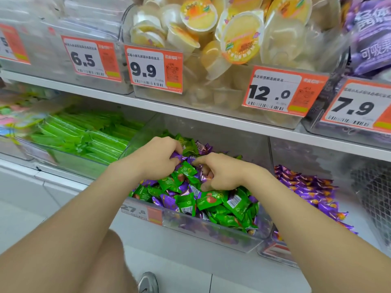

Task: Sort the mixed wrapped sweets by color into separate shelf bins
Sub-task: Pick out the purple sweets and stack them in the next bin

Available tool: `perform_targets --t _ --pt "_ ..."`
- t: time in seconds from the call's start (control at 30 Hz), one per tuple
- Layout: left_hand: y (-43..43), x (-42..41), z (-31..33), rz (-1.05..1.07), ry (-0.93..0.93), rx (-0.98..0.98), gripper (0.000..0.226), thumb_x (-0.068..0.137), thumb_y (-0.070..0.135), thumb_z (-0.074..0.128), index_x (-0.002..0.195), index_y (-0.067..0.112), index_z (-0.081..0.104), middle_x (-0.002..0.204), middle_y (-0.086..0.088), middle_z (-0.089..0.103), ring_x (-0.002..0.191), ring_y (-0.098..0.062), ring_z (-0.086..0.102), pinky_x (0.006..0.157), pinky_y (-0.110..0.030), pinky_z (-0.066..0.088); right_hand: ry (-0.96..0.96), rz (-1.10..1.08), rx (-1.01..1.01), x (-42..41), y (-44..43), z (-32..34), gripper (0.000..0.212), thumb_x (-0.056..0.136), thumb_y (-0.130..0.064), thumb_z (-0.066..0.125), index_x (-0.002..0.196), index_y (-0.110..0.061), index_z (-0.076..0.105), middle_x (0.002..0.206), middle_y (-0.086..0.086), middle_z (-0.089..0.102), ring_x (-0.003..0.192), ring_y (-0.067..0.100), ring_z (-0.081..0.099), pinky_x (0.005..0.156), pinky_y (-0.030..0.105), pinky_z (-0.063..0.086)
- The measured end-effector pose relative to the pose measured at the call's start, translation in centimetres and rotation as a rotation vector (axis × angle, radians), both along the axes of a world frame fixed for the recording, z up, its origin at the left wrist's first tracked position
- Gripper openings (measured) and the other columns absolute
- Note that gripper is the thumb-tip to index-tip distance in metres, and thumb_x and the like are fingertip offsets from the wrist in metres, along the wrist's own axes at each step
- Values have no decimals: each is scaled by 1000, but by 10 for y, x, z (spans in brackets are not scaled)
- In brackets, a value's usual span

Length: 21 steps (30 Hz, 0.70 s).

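Observation:
A clear plastic bin on the lower shelf holds a mixed heap of green wrapped sweets and purple wrapped sweets. Both hands are inside it. My left hand curls its fingers round purple sweets at the back of the heap. My right hand is bent at the knuckles, fingers curled down round purple sweets in the pile. The bin to the right holds only purple sweets.
To the left stands a bin of green packets. The shelf above carries bins of yellow jelly cups and purple bags, with orange price tags on the fronts. A grey shoe shows on the floor below.

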<state>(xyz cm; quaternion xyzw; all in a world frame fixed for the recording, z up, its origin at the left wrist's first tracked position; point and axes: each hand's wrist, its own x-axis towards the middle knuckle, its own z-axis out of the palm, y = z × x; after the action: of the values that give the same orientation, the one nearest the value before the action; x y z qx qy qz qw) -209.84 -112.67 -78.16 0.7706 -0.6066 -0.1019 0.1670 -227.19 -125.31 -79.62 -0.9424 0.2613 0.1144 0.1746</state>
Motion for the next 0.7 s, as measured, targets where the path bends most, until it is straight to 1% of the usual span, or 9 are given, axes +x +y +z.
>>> perform_targets --t 0.07,0.13,0.2,0.33,0.4,0.47,0.57,0.63,0.7 --pt "6 -4 2 -15 17 -14 16 102 17 59 113 12 69 82 8 56 77 -7 55 62 -21 37 85 14 -70 0 1 -6 81 93 -38 76 160 -18 35 126 3 55 112 25 59 98 40 50" --pt "10 -7 4 -31 21 -40 13 103 23 60 112 16 68 92 6 55 81 -4 53 70 -26 37 137 11 -118 1 3 -10 78 97 -41 68 162 -22 30 152 6 39 135 32 48 112 46 42" --pt "13 -8 3 -37 27 -55 15 100 27 66 115 23 63 100 5 53 82 -4 51 75 -28 38 143 40 -128 3 5 -10 73 97 -39 67 160 -24 35 159 5 38 144 33 41 117 50 36" --pt "18 -15 4 -26 108 -54 43 83 31 87 117 31 60 102 4 60 79 -4 55 64 -19 40 134 3 -160 2 6 -5 73 92 -48 73 155 -25 44 140 5 55 135 33 42 111 54 33" --pt "19 -18 7 22 149 -79 45 73 33 95 107 30 66 94 7 66 79 -4 59 62 -15 41 174 -26 -224 -3 6 0 58 89 -56 72 136 -22 62 130 9 57 127 34 45 108 53 32" --pt "19 -21 9 54 164 -119 35 71 36 95 94 26 71 82 7 70 76 -6 63 64 -16 47 132 -54 -258 -8 5 1 45 88 -58 72 109 -18 70 113 7 56 113 31 47 105 51 32" --pt "21 -26 10 46 198 -163 22 80 39 88 85 26 71 74 5 72 70 -6 63 65 -29 50 -80 -67 -244 -19 3 3 40 91 -56 70 91 -16 67 89 3 61 90 25 52 96 47 38" --pt "22 -29 9 32 193 -178 16 87 31 82 92 30 67 82 6 69 73 -5 61 65 -29 43 -273 -81 -200 -29 4 9 40 94 -54 70 78 -19 57 72 0 57 71 20 48 78 40 39" --pt "23 -33 8 1 174 -173 21 96 19 70 108 33 61 92 5 63 76 -5 56 68 -29 40 -475 -124 -100 -39 7 14 40 96 -50 69 76 -18 57 66 5 56 64 21 48 65 38 39"
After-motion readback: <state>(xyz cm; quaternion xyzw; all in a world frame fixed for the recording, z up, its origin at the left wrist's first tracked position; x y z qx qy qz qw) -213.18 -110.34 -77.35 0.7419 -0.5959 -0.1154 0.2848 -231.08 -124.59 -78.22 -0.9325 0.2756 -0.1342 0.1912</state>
